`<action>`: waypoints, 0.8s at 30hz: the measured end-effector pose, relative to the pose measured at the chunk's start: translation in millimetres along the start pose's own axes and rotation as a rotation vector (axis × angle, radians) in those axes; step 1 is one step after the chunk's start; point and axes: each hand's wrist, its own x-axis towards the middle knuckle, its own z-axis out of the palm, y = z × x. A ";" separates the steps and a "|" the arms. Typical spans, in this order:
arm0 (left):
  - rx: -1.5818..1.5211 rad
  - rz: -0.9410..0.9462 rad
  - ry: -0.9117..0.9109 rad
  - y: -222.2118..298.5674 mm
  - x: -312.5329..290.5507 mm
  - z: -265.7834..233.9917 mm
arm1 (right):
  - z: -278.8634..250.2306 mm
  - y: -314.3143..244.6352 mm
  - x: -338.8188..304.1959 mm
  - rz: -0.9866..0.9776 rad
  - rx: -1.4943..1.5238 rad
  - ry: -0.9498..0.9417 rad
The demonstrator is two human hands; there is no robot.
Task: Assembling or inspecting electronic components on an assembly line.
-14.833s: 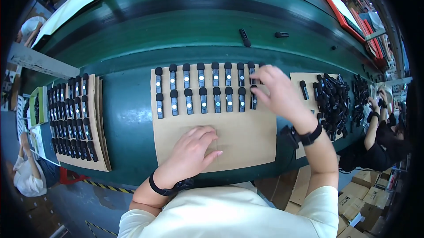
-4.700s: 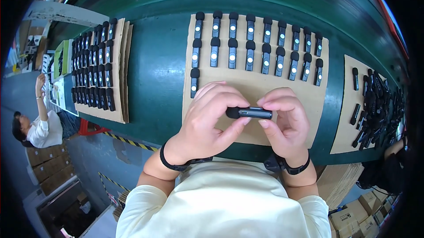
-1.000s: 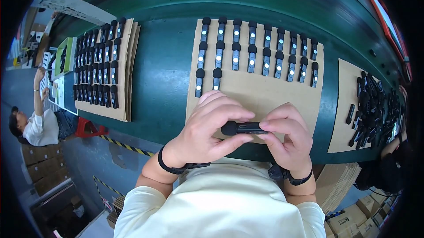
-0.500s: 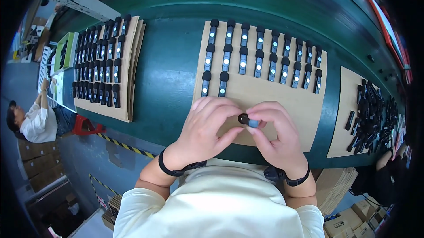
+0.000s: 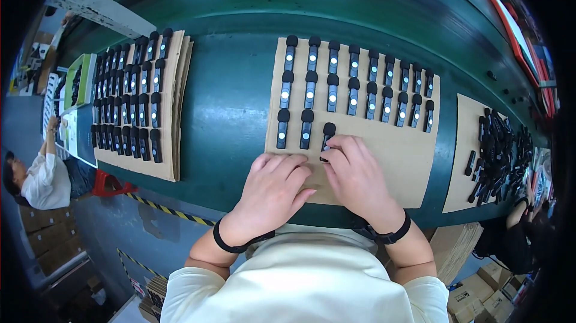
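Observation:
A cardboard sheet (image 5: 396, 149) lies in front of me with rows of small black microphones (image 5: 332, 92), each with a foam top and a pale round spot. In the nearest, shorter row, my right hand (image 5: 359, 176) pinches the lower end of a microphone (image 5: 329, 130), which lies on the sheet foam end away from me. Two others lie just left of it. My left hand (image 5: 269, 186) rests at the sheet's near edge, holding nothing, its thumb apart from the bent fingers.
On the green table (image 5: 225, 83), a cardboard stack (image 5: 175, 119) at left bears more microphone rows. At right, another sheet (image 5: 457, 167) carries a heap of black microphones (image 5: 497, 155). A green-rimmed bin (image 5: 75, 80) and a seated person (image 5: 45, 176) are far left; another person's arm (image 5: 517, 215) shows at right.
Half a second ago both hands held the microphone up near my body. Now my left hand has let go, and my right has set it down forward in the nearest row.

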 end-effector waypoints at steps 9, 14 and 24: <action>0.008 0.028 -0.039 0.4 4.0 -3.7 | -1.7 5.8 7.4 0.031 -0.074 0.003; 0.055 0.025 -0.036 3.0 6.8 -3.2 | -27.4 7.4 -2.7 0.095 -0.048 0.058; -0.048 0.040 0.016 9.5 15.0 -5.0 | -127.1 122.9 -110.3 0.678 -0.603 0.342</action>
